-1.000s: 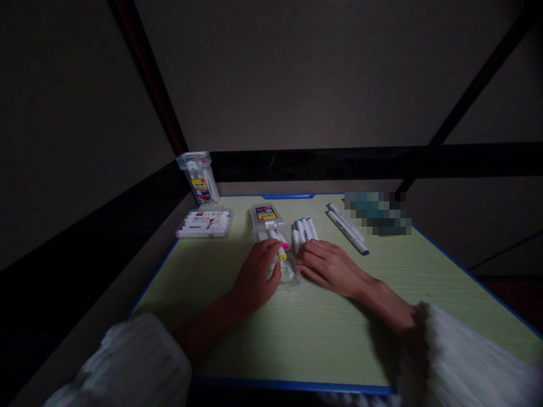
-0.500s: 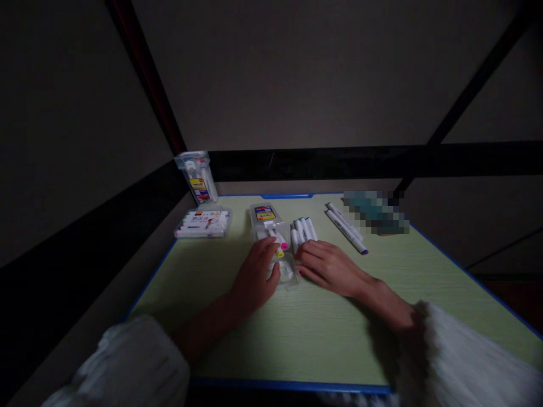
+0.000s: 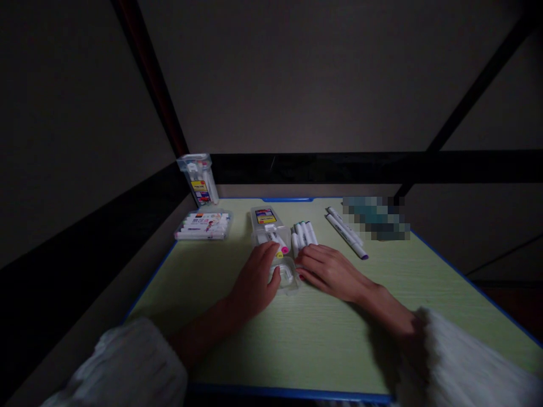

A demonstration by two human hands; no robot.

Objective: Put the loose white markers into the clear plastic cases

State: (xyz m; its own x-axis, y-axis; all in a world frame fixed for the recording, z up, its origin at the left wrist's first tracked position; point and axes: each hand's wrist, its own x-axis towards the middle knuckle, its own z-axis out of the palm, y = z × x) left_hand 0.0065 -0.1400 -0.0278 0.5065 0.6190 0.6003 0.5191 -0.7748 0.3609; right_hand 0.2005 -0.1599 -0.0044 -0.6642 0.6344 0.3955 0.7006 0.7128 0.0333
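Note:
A clear plastic marker case (image 3: 259,232) lies on its back at the table's middle, its hinged lid (image 3: 291,284) open towards me. Inside are a marker with a pink end (image 3: 285,249) and one with a yellow end (image 3: 279,255). My left hand (image 3: 257,277) rests at the case's open mouth, thumb apart from the fingers, with nothing plainly gripped. My right hand (image 3: 328,268) lies over the near ends of several white markers (image 3: 304,233) right of the case. Its fingers curl down on them, and a red tip shows by the thumb; the fingertips are partly hidden.
Two white markers (image 3: 348,234) lie to the right, beside a blurred-out flat object (image 3: 375,217). At the back left stands an upright marker case (image 3: 199,181), with a flat box of markers (image 3: 203,225) in front. The table (image 3: 297,345) has a blue edge.
The whole view has shifted slightly, so things sit a little lower. Both hands keep nearly the same places, the left fingers slightly nearer the yellow-ended marker.

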